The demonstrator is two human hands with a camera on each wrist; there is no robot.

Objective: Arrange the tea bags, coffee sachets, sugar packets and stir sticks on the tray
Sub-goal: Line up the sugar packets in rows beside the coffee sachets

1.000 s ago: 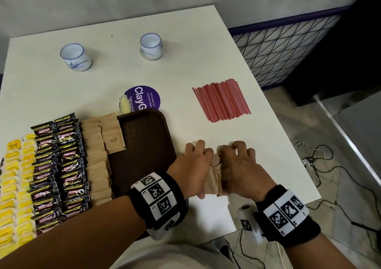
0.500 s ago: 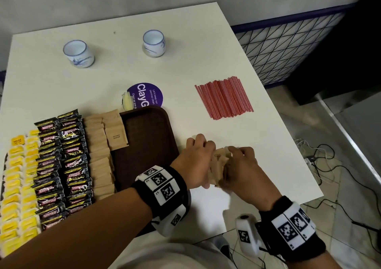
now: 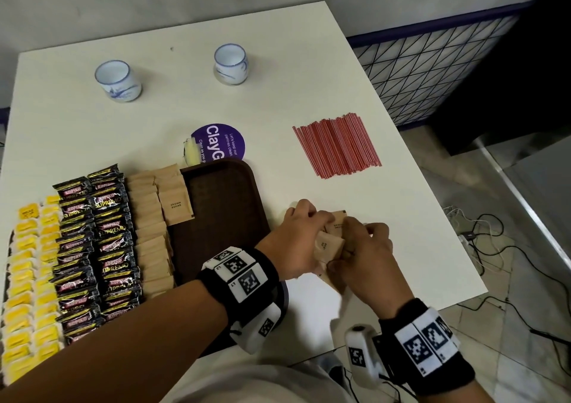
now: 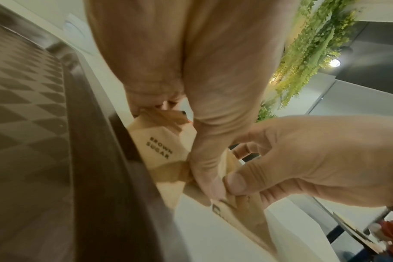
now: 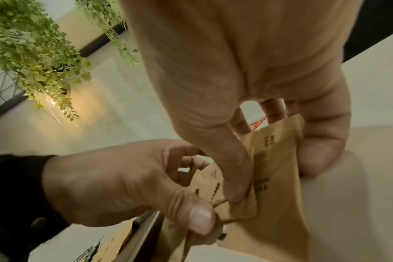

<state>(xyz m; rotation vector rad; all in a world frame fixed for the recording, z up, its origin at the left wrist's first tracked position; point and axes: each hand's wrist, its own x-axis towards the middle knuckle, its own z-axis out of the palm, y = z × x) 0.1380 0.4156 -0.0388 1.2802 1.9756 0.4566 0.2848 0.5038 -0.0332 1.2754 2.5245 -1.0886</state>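
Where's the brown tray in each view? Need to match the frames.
Head: brown tray, centre-left, just left of both hands.
Left wrist: fills the left side, textured floor and dark rim.
Right wrist: only a dark rim sliver at bottom centre.
Shared landmark: the brown sugar packets both hands hold.

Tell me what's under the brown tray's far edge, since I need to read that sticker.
A purple round sticker lies on the table, its near part hidden under the tray. "ClayG" shows; the rest is covered. A yellowish scrap sits beside it.

Black wristbands (image 3: pixel 239 282) bearing white square-code tags, small white cameras (image 3: pixel 361 353) strapped beneath.
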